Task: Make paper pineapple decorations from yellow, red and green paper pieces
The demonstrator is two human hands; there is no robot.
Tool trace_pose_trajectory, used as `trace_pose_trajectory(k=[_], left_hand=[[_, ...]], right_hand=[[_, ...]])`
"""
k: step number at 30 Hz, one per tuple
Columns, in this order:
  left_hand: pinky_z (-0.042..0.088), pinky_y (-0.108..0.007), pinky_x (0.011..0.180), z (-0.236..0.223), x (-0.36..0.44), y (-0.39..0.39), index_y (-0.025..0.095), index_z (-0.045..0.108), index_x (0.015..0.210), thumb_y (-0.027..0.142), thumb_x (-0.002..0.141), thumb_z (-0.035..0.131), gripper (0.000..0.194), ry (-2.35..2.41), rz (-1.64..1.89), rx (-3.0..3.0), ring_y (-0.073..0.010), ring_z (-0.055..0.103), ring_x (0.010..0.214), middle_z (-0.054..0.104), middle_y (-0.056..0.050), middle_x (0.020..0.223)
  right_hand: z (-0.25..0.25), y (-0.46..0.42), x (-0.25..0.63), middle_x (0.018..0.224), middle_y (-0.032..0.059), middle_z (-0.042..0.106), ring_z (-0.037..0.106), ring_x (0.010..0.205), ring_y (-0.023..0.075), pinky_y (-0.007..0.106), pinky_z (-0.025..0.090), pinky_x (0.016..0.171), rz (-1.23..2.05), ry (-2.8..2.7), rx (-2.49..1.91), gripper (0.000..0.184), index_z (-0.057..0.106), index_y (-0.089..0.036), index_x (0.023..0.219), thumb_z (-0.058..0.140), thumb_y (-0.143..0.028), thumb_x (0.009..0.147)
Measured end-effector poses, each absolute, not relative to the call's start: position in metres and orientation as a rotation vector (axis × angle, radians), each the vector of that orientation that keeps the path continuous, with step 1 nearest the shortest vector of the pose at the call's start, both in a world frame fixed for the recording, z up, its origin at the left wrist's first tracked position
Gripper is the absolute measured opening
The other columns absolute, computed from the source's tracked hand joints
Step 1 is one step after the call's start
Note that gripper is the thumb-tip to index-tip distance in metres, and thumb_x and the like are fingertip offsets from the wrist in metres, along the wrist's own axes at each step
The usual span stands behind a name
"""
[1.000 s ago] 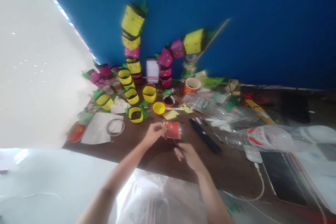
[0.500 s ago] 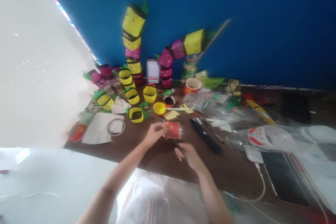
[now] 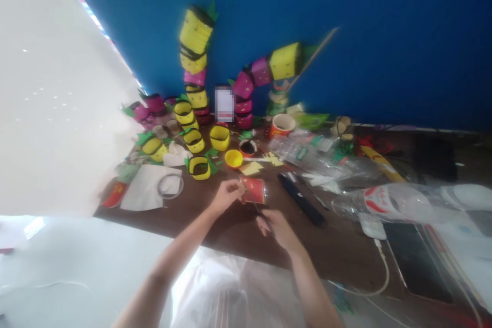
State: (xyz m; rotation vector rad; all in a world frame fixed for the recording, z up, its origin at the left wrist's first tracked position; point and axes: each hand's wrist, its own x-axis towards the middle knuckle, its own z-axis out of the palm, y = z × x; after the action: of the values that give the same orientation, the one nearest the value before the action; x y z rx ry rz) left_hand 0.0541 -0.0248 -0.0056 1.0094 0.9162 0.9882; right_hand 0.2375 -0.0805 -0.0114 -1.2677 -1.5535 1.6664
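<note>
My left hand (image 3: pixel 229 193) is closed in a pinch at the left edge of a red piece with gold marks and a clear, shiny right edge (image 3: pixel 254 190). Something tiny shows at the fingertips, too blurred to name. My right hand (image 3: pixel 277 226), just below and to the right, is wrapped round dark-handled scissors (image 3: pixel 263 213). Their thin blades point up and left, towards the pinching fingers. Beyond the hands stand a small yellow cup (image 3: pixel 233 159) and yellow pale-sheet scraps (image 3: pixel 251 168).
Yellow and magenta ring-shaped pieces (image 3: pixel 199 168) crowd the back left. A long black object (image 3: pixel 301 199) lies right of my hands. Plastic bottles (image 3: pixel 397 202), a phone (image 3: pixel 418 261) and a white cable (image 3: pixel 385 274) fill the right. White paper with a tape roll (image 3: pixel 170 186) lies left.
Almost nothing differs. Both hands keep their places and grips, with only a very slight shift at the left fingertips.
</note>
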Motion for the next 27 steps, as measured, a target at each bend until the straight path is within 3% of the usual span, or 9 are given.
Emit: trace_pose_trajectory(k=[27], left_hand=[[0.045,-0.022,0.051,0.0,0.044,-0.019,0.011,0.056,0.063,0.032,0.067,0.067,0.024,0.919,0.876,1.123,-0.0103,0.056,0.047,0.058,-0.001,0.052]], right_hand=[[-0.005,-0.08,0.237,0.044,-0.0027,0.045,0.041,0.045,0.0091,0.021,0.032,0.046,1.715,-1.534,-1.272,0.046,0.042,-0.018,0.048,0.051,-0.05,0.079]])
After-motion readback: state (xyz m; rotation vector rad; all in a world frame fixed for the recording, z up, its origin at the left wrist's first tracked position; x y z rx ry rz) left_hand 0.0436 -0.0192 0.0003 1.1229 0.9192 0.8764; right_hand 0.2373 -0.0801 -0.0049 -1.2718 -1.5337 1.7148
